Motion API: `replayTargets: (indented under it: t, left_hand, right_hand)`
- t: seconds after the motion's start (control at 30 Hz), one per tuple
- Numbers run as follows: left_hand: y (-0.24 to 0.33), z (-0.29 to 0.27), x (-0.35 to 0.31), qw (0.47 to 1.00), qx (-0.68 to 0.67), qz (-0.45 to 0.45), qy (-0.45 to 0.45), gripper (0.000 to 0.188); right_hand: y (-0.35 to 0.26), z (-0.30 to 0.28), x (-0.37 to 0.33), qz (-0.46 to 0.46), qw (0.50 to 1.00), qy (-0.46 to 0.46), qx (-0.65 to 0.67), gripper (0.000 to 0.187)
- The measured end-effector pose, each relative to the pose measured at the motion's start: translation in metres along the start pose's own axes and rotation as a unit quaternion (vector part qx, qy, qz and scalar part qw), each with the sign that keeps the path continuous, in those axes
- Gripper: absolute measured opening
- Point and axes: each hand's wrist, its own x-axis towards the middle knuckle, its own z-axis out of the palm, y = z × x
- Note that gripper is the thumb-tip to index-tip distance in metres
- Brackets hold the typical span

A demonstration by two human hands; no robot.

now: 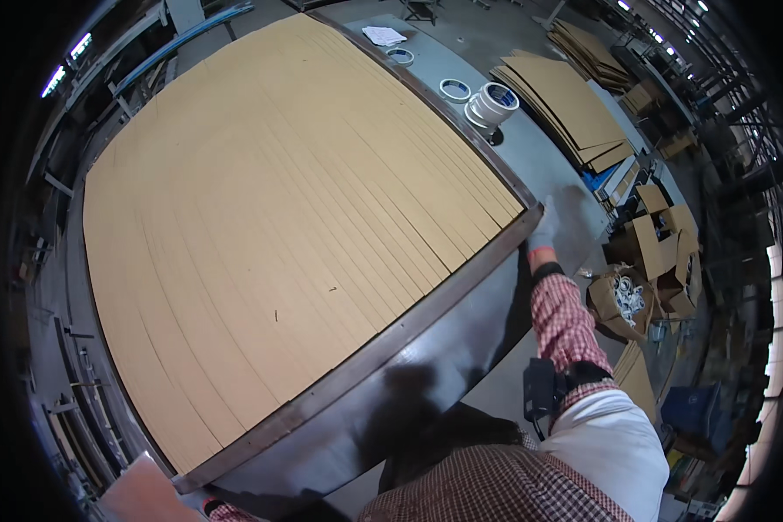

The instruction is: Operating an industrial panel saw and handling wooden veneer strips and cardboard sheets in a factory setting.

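A wide stack or row of tan cardboard strips [261,191] lies side by side inside a dark metal frame [391,329] on a grey table. At the frame's near right corner, my right hand [544,230], in a pale glove, is closed around the metal edge; some of its fingers are hidden behind it. My left sleeve [228,514], red-checked, shows at the lower left by the frame's near left corner. A flat pinkish patch [146,492] covers the place of my left hand, so its fingers cannot be made out. Two small dark marks sit on the cardboard.
Rolls of tape [491,106] and a folded paper [384,36] stand along the table's right side. Beyond are stacked cardboard sheets [570,104], opened cartons [665,248] and a bag of white scraps [626,300]. Metal racks [78,418] line the left.
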Motion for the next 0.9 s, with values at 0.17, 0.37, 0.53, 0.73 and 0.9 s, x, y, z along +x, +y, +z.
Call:
replayTargets:
  t: [0.17, 0.37, 0.53, 0.73, 0.9]
  left_hand:
    - [-0.010, -0.019, -0.022, 0.100, -0.905, -0.145, -0.386, 0.047]
    - [-0.036, -0.020, 0.018, 0.067, -0.903, -0.170, -0.388, 0.047]
    - [-0.075, -0.070, 0.063, 0.008, -0.911, -0.169, -0.377, 0.047]
    - [-0.048, -0.001, 0.036, 0.067, -0.900, -0.195, -0.384, 0.048]
    - [-0.043, -0.002, 0.038, 0.069, -0.904, -0.190, -0.376, 0.048]
  right_hand:
    - [0.006, 0.008, -0.046, 0.075, 0.996, -0.038, 0.017, 0.031]
    - [-0.002, 0.003, -0.030, 0.057, 0.996, -0.012, -0.069, 0.043]
    - [-0.041, -0.008, 0.046, -0.028, 0.998, -0.042, -0.046, 0.044]
    - [0.023, 0.028, -0.018, 0.042, 0.998, -0.041, -0.003, 0.045]
    - [0.030, 0.016, -0.009, 0.055, 0.997, -0.041, -0.043, 0.046]
